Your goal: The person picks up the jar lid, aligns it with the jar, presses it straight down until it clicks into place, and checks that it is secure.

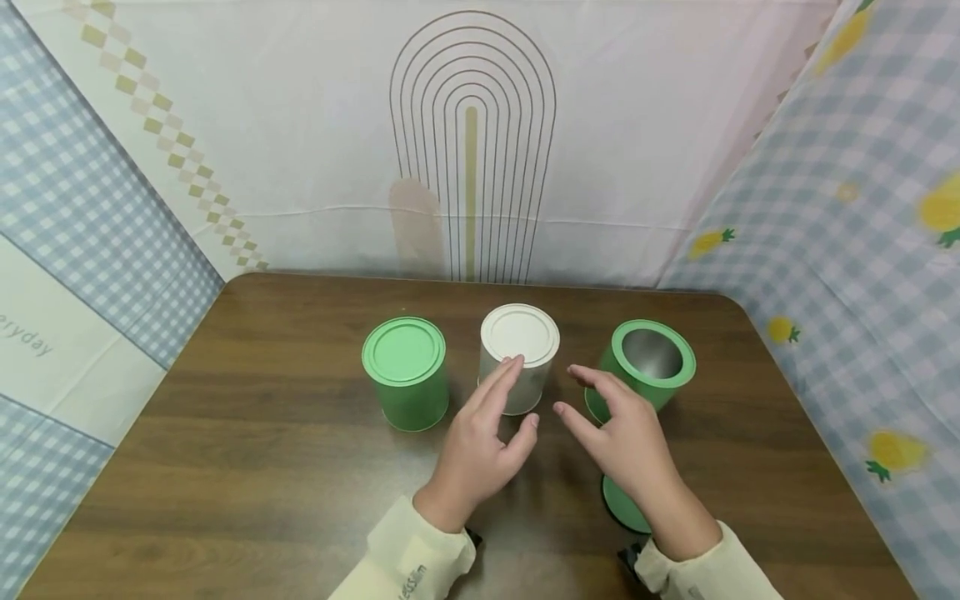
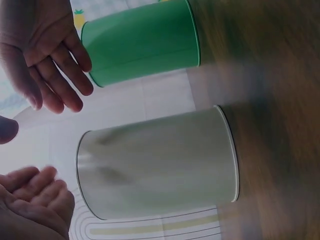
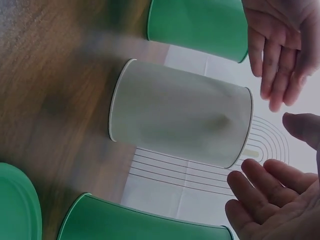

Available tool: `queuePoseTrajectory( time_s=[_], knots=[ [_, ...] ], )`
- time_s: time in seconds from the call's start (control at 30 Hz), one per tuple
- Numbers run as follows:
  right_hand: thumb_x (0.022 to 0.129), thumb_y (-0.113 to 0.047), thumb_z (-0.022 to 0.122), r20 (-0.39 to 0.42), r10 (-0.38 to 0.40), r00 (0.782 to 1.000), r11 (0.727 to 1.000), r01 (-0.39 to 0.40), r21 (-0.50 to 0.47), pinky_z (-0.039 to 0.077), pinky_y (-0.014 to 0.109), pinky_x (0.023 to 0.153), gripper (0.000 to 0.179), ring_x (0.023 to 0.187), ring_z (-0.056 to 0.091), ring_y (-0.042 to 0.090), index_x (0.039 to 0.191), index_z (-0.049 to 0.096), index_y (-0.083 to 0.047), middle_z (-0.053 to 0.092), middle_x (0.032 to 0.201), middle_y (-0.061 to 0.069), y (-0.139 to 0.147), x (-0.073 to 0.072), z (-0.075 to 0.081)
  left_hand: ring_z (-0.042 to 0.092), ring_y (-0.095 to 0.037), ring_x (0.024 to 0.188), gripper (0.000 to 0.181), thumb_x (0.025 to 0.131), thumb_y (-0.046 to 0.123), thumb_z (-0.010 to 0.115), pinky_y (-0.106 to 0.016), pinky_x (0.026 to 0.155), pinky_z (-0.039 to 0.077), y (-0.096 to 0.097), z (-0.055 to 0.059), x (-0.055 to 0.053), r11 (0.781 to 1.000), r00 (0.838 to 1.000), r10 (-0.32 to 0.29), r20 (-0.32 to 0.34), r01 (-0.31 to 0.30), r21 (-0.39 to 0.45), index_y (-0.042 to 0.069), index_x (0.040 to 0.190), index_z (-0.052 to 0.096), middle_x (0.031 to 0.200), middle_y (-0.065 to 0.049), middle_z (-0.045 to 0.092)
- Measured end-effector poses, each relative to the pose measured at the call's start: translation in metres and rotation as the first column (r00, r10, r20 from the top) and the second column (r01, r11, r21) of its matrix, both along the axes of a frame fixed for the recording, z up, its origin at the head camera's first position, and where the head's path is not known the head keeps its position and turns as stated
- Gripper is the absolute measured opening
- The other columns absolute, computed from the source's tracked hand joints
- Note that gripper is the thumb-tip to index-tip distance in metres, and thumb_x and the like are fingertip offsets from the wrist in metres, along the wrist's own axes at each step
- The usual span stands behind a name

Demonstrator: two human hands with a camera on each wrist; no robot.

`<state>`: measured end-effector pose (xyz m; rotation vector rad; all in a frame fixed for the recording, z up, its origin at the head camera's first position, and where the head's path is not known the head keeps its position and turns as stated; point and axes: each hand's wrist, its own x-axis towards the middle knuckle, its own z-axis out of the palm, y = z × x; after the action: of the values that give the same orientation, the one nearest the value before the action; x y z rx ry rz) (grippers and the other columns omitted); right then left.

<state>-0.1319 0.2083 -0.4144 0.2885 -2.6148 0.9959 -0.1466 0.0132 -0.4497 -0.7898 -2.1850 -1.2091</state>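
Observation:
A white can (image 1: 520, 333) with its lid on stands upright between two green cans. Both hands are in the air on its near side, palms facing each other, holding nothing. My left hand (image 1: 476, 454) has its fingers stretched forward, overlapping the white can in the head view. To the right, my right hand (image 1: 630, 437) has its thumb and fingers spread apart, with the open green can (image 1: 678, 335) just behind it. In the left wrist view, a gap shows between the fingertips and the white can (image 2: 157, 167). The right wrist view shows the white can (image 3: 180, 112) unheld too.
A lidded green can (image 1: 416, 404) stands on the left. One green lid (image 1: 618, 504) lies flat on the brown wooden table (image 1: 247, 450), partly hidden under the right forearm. Patterned cloth (image 1: 300, 125) hangs behind the table and along both sides.

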Motion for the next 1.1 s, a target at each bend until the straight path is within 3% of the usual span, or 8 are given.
queuePoseTrajectory(
  time_s=[0.13,0.43,0.73,1.1],
  knots=[
    [0.085,-0.015,0.081,-0.024,0.000,1.000,1.000,0.000,-0.006,0.053,0.052,0.091,0.044,0.112,0.065,0.029,0.126,0.066,-0.004,0.070,0.121,0.008,0.002,0.004,-0.002,0.055,-0.026,0.132,0.058,0.085,0.011,0.068,-0.037,0.104,0.048,0.002,-0.003,0.003,1.000,0.998,-0.026,-0.049,0.026,-0.004,-0.002,0.141,0.054,0.141,-0.013,0.058],
    [0.085,-0.015,0.081,-0.021,-0.031,0.999,0.999,0.030,-0.022,0.057,0.048,0.084,0.041,0.107,0.068,0.024,0.124,0.068,-0.006,0.071,0.119,0.004,0.005,0.015,-0.004,0.055,-0.023,0.131,0.056,0.086,0.012,0.068,-0.034,0.101,0.050,0.008,-0.006,0.007,0.997,0.997,-0.066,-0.038,0.065,-0.032,-0.002,0.139,0.056,0.141,-0.014,0.058],
    [0.086,-0.014,0.080,0.014,-0.034,0.999,0.999,0.034,-0.038,0.058,0.048,0.079,0.042,0.102,0.071,0.019,0.125,0.067,-0.006,0.071,0.119,0.003,0.009,0.023,-0.007,0.052,-0.018,0.135,0.055,0.089,0.015,0.067,-0.033,0.104,0.048,0.016,-0.009,0.014,0.993,0.992,-0.103,0.076,0.108,-0.054,0.001,0.140,0.055,0.143,-0.010,0.057],
    [0.086,-0.018,0.080,0.051,-0.041,0.998,0.999,0.042,-0.013,0.056,0.052,0.085,0.044,0.111,0.068,0.024,0.127,0.067,-0.007,0.070,0.123,0.003,0.016,0.037,-0.009,0.051,-0.018,0.135,0.055,0.089,0.014,0.069,-0.033,0.105,0.048,0.026,-0.017,0.020,0.985,0.977,-0.156,0.149,0.165,-0.050,0.001,0.141,0.054,0.142,-0.010,0.057]
  ],
)
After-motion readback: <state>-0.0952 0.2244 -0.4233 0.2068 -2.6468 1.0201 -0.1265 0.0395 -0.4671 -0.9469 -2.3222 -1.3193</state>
